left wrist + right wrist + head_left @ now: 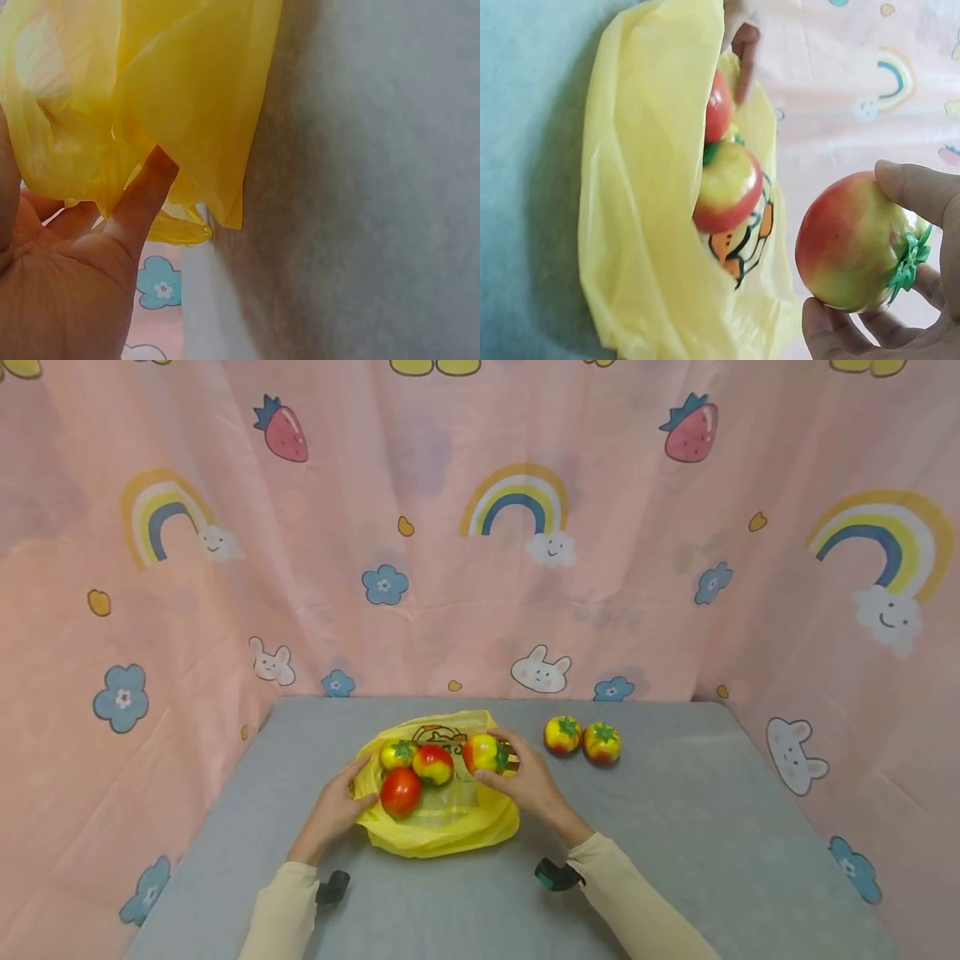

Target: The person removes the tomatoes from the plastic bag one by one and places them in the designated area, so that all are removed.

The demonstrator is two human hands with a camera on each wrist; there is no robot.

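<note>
A yellow plastic bag [420,839] lies spread on the table with its mouth open. Inside it are a red tomato [401,792] and two red-and-yellow tomatoes [432,765], one of them showing its green leafy top. My left hand [335,806] grips the bag's left rim; in the left wrist view the thumb and fingers [142,199] pinch the thin plastic. Over the bag's right side, my right hand [531,781] holds another red-and-yellow tomato [851,244] between thumb and fingers, its green calyx turned toward the palm.
Two more yellow-and-red tomatoes [562,735] sit side by side on the grey table [697,827], right of the bag. A pink patterned curtain [480,627] hangs behind the table and along both sides. Dark camera mounts [558,875] are on both wrists.
</note>
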